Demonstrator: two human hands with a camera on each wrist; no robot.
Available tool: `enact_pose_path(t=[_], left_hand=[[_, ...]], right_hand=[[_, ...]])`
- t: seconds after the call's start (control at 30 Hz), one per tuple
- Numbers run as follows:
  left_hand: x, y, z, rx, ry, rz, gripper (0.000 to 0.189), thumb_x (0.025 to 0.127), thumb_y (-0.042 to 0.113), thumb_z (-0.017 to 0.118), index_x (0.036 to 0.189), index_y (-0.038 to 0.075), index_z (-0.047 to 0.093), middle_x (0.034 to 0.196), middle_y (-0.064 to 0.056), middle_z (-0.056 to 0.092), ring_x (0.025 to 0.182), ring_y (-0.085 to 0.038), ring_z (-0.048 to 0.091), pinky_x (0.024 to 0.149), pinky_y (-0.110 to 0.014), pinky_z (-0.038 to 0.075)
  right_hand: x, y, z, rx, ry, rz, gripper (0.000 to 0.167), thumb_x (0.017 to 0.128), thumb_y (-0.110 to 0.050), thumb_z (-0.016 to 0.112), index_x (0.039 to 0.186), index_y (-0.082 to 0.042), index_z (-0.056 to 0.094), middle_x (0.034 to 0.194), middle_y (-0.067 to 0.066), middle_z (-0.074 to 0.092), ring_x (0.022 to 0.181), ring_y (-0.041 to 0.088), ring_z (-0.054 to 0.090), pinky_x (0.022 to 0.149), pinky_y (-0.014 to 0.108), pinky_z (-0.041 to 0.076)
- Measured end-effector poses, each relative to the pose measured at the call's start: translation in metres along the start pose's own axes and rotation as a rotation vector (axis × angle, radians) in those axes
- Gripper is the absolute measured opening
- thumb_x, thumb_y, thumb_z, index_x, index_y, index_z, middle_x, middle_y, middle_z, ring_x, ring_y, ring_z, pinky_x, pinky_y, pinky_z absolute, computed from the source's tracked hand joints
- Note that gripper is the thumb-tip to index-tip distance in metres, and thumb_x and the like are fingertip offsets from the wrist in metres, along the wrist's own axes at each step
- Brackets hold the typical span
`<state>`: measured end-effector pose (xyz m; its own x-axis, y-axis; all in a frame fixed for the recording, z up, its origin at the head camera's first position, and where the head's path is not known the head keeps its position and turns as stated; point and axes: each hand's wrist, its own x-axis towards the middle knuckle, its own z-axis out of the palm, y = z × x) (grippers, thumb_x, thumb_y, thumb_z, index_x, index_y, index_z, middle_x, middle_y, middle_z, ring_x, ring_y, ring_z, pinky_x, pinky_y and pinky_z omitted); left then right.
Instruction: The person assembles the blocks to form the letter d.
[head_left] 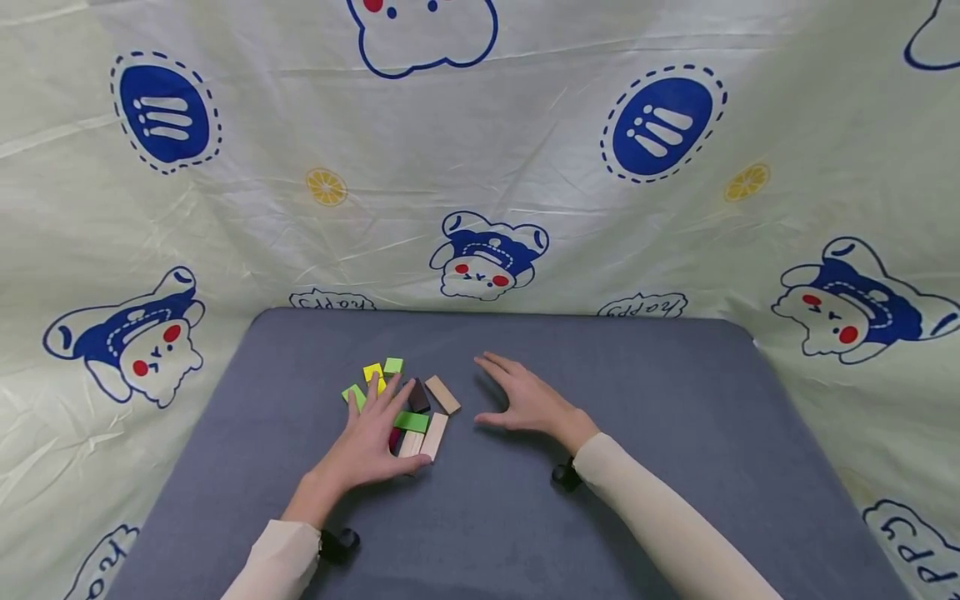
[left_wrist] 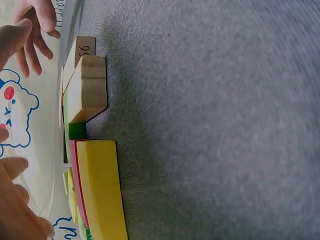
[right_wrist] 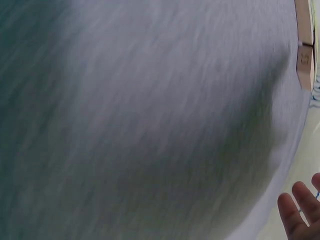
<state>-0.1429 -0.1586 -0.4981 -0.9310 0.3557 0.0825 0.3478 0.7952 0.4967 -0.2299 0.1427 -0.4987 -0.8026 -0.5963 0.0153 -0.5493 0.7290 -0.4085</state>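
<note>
Small coloured wooden blocks lie in a loose group left of the table's middle in the head view. Over them my left hand (head_left: 366,446) spreads its fingers; whether it touches any I cannot tell. Around it show a green block (head_left: 412,422), a dark brown block (head_left: 419,397), a tan block (head_left: 442,395), a pale block (head_left: 434,437) and a dark red block, mostly hidden. Beyond the fingertips sit a yellow block (head_left: 372,371) and a light green block (head_left: 393,365). My right hand (head_left: 534,404), apart from the group at its right, holds nothing, fingers extended.
A grey cloth-covered table (head_left: 637,383) carries the blocks. Behind and beside it hangs a pale printed curtain (head_left: 525,150). In the left wrist view, a long yellow block (left_wrist: 102,190) lies close, with a notched wooden block (left_wrist: 91,90) farther along.
</note>
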Motion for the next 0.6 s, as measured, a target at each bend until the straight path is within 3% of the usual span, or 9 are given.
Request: enact_pose_path(t=[0.23, 0.47, 0.6], left_hand=[[0.003, -0.004, 0.004, -0.052, -0.010, 0.031, 0.106, 0.080, 0.059, 0.080, 0.163, 0.019, 0.030, 0.168, -0.009, 0.031, 0.158, -0.043, 0.012, 0.119, -0.072, 0.014], [0.005, -0.005, 0.005, -0.081, 0.011, 0.052, 0.102, 0.079, 0.055, 0.083, 0.161, 0.019, 0.035, 0.165, -0.009, 0.037, 0.157, -0.046, 0.014, 0.119, -0.074, 0.013], [0.002, -0.007, 0.006, -0.096, 0.017, 0.025, 0.099, 0.079, 0.052, 0.083, 0.160, 0.019, 0.037, 0.164, -0.010, 0.039, 0.157, -0.047, 0.014, 0.119, -0.073, 0.013]], right_hand=[[0.012, -0.012, 0.009, 0.058, -0.060, -0.001, 0.094, 0.086, -0.052, 0.079, 0.162, -0.018, 0.034, 0.166, 0.008, 0.035, 0.152, 0.033, 0.036, 0.119, 0.056, 0.035], [0.023, -0.017, 0.008, 0.045, -0.104, -0.028, 0.089, 0.088, -0.045, 0.079, 0.160, -0.013, 0.038, 0.164, 0.009, 0.039, 0.150, 0.031, 0.038, 0.120, 0.052, 0.034], [0.029, -0.020, 0.011, 0.016, -0.116, -0.064, 0.086, 0.089, -0.041, 0.079, 0.159, -0.012, 0.039, 0.163, 0.008, 0.041, 0.149, 0.029, 0.040, 0.120, 0.049, 0.036]])
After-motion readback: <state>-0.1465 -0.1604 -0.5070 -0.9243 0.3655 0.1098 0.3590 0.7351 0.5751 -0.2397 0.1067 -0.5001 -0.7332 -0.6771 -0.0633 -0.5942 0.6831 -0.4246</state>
